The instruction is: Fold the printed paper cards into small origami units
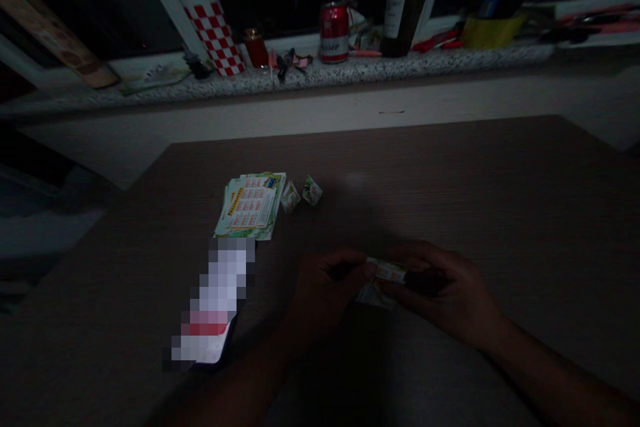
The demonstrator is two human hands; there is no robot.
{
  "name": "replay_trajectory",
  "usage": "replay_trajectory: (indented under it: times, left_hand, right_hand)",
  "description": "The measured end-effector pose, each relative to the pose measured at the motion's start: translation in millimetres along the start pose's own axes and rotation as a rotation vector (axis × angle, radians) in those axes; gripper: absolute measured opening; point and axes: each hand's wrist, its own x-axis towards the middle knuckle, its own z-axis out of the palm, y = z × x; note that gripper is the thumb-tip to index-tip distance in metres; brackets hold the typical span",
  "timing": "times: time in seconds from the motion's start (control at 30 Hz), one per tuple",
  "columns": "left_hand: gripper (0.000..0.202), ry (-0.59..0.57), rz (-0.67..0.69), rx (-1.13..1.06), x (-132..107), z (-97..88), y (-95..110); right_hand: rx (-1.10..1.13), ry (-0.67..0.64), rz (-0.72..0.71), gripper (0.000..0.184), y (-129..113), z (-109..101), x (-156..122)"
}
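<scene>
Between my two hands is a folded paper card (389, 271), pale green and white with printed patches. My left hand (325, 283) pinches its left side between thumb and fingers. On the right side, my right hand (443, 283) grips the card with thumb and fingertips. Part of the card hangs below the fingers, dim in shadow. Farther up the table lies a stack of similar printed cards (253, 207), green-edged with rows of orange print. Just right of the stack sit two small folded paper pieces (291, 198), (312, 191).
A lit phone (215, 347), its screen blurred out, lies on the brown table (475, 173) left of my hands. Behind, a speckled sill (300, 83) holds a red can (334, 33), a red-checked bottle (217, 37), a dark bottle (397, 20) and a yellow container (493, 32). The room is dark.
</scene>
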Motion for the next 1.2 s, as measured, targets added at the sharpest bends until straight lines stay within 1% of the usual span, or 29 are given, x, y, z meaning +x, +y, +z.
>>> replay_trajectory:
  times: [0.17,0.33,0.43,0.63,0.77,0.87,0.93,1.03,1.1,1.2]
  left_hand:
    - [0.011,0.002,0.006,-0.003,-0.8,0.0,-1.1]
    - [0.013,-0.007,0.003,-0.011,-0.6,0.2,-1.9]
    - [0.012,0.003,-0.016,0.005,-0.1,0.5,-1.4]
    - [0.015,0.016,-0.010,0.012,-0.4,0.0,-2.9]
    - [0.015,0.028,-0.002,0.042,-0.4,-1.0,-3.8]
    - [0.013,0.032,-0.010,0.059,-0.4,-1.5,-2.1]
    - [0.012,0.041,-0.008,0.086,-0.4,-1.8,-0.8]
    - [0.012,0.060,0.031,0.122,-0.4,-2.5,-0.5]
    - [0.012,0.063,0.066,0.146,-0.7,-3.2,-1.1]
    - [0.011,0.054,0.124,0.221,-1.9,-4.1,-0.1]
  right_hand:
    - [-0.019,0.009,0.019,0.026,-1.2,-0.5,-0.1]
    - [0.059,-0.015,0.051,0.027,-0.7,0.9,-0.3]
    - [0.066,0.000,0.048,0.029,-1.4,1.4,-0.4]
    - [0.098,-0.003,0.071,0.033,0.1,0.8,-1.7]
    - [0.087,0.035,0.110,0.036,3.1,0.3,-2.2]
    - [0.124,0.076,0.154,0.037,3.8,0.4,-1.0]
    - [0.202,0.083,0.196,0.034,3.5,1.0,0.7]
    - [0.304,0.079,0.266,0.020,2.5,1.6,3.9]
    - [0.311,0.076,0.292,0.012,1.9,1.3,5.8]
    - [0.293,0.069,0.306,0.011,1.1,0.1,7.3]
